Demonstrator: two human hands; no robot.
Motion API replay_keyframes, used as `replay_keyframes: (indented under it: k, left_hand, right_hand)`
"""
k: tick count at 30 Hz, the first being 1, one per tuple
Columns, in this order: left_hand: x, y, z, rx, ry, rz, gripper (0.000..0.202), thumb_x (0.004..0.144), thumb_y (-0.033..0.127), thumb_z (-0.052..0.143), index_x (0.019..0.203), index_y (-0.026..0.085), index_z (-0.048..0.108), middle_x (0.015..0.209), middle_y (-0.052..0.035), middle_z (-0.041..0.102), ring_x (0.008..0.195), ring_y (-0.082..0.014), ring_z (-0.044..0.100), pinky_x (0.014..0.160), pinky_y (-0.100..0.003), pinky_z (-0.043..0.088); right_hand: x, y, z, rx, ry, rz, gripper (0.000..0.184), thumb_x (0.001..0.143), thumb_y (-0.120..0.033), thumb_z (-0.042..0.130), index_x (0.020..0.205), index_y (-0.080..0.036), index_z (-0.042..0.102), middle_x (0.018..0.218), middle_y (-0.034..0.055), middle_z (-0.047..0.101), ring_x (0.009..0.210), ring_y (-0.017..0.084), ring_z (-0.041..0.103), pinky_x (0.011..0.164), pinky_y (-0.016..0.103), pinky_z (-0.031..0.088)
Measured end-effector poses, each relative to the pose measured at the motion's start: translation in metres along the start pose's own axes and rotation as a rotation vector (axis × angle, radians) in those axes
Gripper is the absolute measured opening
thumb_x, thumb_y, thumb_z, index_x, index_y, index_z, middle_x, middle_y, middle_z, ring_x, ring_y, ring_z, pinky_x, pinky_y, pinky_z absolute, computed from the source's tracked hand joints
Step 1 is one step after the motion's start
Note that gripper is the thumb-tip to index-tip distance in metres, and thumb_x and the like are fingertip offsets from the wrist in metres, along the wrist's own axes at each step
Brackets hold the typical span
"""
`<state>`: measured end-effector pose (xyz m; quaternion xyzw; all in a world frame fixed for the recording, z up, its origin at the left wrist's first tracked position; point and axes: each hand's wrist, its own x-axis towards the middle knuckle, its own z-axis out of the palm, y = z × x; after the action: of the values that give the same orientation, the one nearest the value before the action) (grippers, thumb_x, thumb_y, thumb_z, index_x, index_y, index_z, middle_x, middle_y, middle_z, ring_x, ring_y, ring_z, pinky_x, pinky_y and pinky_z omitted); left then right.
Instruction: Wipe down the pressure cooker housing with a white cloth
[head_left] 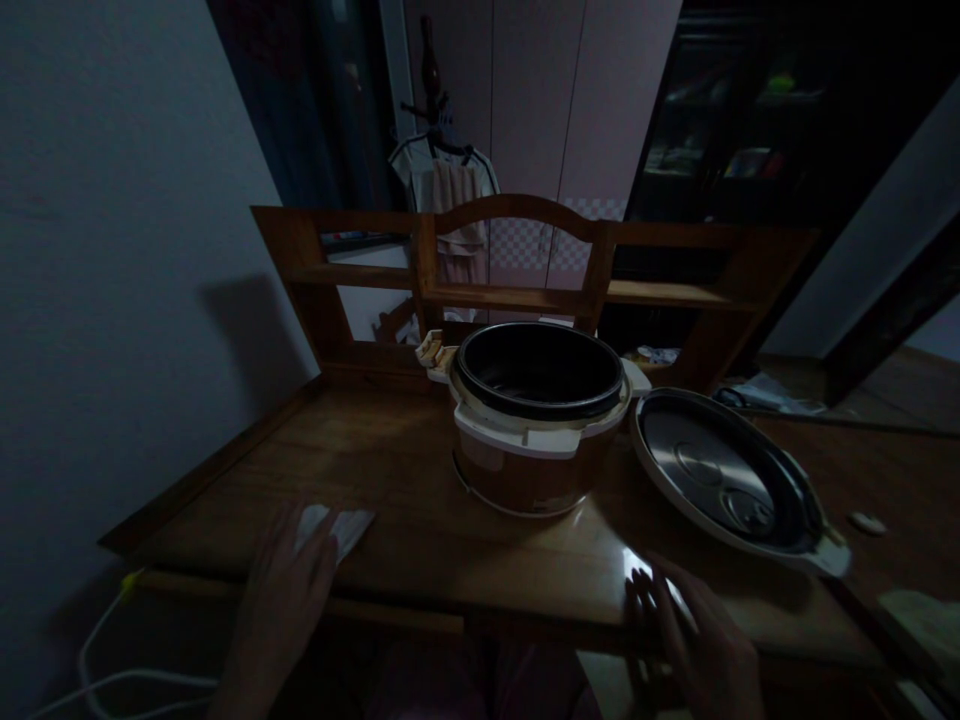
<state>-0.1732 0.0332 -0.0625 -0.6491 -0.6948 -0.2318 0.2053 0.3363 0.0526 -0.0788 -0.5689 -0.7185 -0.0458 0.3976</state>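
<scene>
My left hand [289,570] is at the front left of the wooden table, its fingers over a crumpled white tissue [351,530] pressed to the tabletop. Close to the front edge, my right hand [697,625] has its fingers stretched out; a pale strip between them looks like light on the varnish. Between and beyond both hands stands a brown and cream electric cooker [517,465], with a dark inner pot [540,375] in its uncovered top. Its round lid [720,470] lies to the right, metal inner side up.
A low wooden shelf [517,297] runs along the table's back. The wall [150,300] borders the left side. A small pale object [867,522] lies beyond the lid, and a pale cloth [922,620] is at lower right. A white cable [142,675] hangs at lower left.
</scene>
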Motion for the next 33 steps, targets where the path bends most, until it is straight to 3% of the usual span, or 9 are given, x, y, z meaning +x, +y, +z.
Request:
replay_keyframes:
  k: [2, 5, 8, 13, 16, 19, 26, 33]
  left_hand:
    - [-0.015, 0.004, 0.010, 0.075, -0.083, 0.175, 0.052, 0.095, 0.023, 0.030, 0.144, 0.019, 0.049, 0.156, -0.0092, 0.030, 0.148, -0.0302, 0.020, 0.117, -0.051, 0.026]
    - [-0.031, 0.005, 0.023, 0.173, -0.141, 0.300, 0.058, 0.091, 0.012, 0.028, 0.147, 0.017, 0.045, 0.158, -0.0041, 0.028, 0.149, -0.0324, 0.013, 0.118, -0.055, 0.023]
    - [-0.036, 0.008, 0.028, 0.167, -0.123, 0.291, 0.058, 0.091, 0.014, 0.030, 0.148, 0.017, 0.042, 0.157, -0.0031, 0.029, 0.149, -0.0326, 0.013, 0.119, -0.055, 0.021]
    - [-0.037, 0.021, 0.032, 0.045, -0.050, 0.193, 0.063, 0.095, 0.016, 0.025, 0.157, 0.016, 0.019, 0.156, -0.0097, 0.030, 0.148, -0.0249, 0.023, 0.120, -0.047, 0.026]
    - [-0.038, 0.037, 0.032, 0.020, -0.009, 0.210, 0.064, 0.096, 0.016, 0.025, 0.158, 0.016, 0.011, 0.156, -0.0109, 0.031, 0.146, -0.0226, 0.026, 0.119, -0.043, 0.030]
    - [-0.039, 0.067, 0.031, 0.039, 0.036, 0.259, 0.066, 0.095, 0.012, 0.025, 0.158, 0.014, 0.007, 0.155, -0.0123, 0.032, 0.146, -0.0233, 0.027, 0.118, -0.044, 0.032]
    - [-0.033, 0.169, 0.032, -0.010, 0.036, 0.204, 0.069, 0.091, 0.001, 0.025, 0.158, 0.013, 0.010, 0.156, -0.0143, 0.029, 0.146, -0.0266, 0.027, 0.116, -0.046, 0.035]
    - [-0.035, 0.246, 0.040, -0.279, 0.013, 0.090, 0.057, 0.098, 0.012, 0.030, 0.155, 0.017, 0.023, 0.154, -0.0066, 0.035, 0.144, -0.0159, 0.032, 0.116, -0.036, 0.035]
  right_hand:
    - [0.001, 0.001, 0.002, -0.003, 0.004, -0.036, 0.028, 0.099, -0.039, 0.047, 0.122, -0.025, 0.057, 0.118, 0.0009, 0.064, 0.103, 0.015, 0.064, 0.087, 0.026, 0.050]
    - [0.002, 0.004, 0.008, 0.008, -0.050, -0.067, 0.028, 0.099, -0.036, 0.048, 0.123, -0.025, 0.056, 0.119, 0.0023, 0.064, 0.104, 0.015, 0.063, 0.088, 0.026, 0.051]
    - [0.004, 0.005, 0.014, 0.007, -0.109, -0.104, 0.027, 0.100, -0.033, 0.047, 0.123, -0.023, 0.054, 0.119, 0.0056, 0.063, 0.104, 0.016, 0.063, 0.087, 0.028, 0.052]
    - [0.009, 0.002, 0.016, -0.023, -0.107, -0.158, 0.025, 0.100, -0.031, 0.045, 0.119, -0.019, 0.056, 0.115, 0.0087, 0.065, 0.100, 0.017, 0.065, 0.084, 0.030, 0.055]
    - [0.012, 0.002, 0.012, -0.025, -0.114, -0.164, 0.025, 0.100, -0.031, 0.044, 0.118, -0.019, 0.057, 0.113, 0.0087, 0.065, 0.098, 0.017, 0.066, 0.082, 0.028, 0.056]
    - [0.013, 0.004, 0.006, -0.037, -0.122, -0.158, 0.022, 0.100, -0.029, 0.044, 0.117, -0.020, 0.056, 0.112, 0.0065, 0.065, 0.097, 0.015, 0.065, 0.081, 0.027, 0.055]
    - [0.006, 0.009, -0.019, -0.023, -0.066, -0.148, 0.023, 0.100, -0.028, 0.046, 0.120, -0.021, 0.054, 0.117, 0.0061, 0.063, 0.105, 0.014, 0.063, 0.088, 0.026, 0.052]
    - [-0.005, 0.017, -0.053, -0.098, -0.003, -0.132, 0.027, 0.099, -0.033, 0.047, 0.122, -0.023, 0.056, 0.118, 0.0018, 0.064, 0.105, 0.012, 0.063, 0.090, 0.022, 0.050]
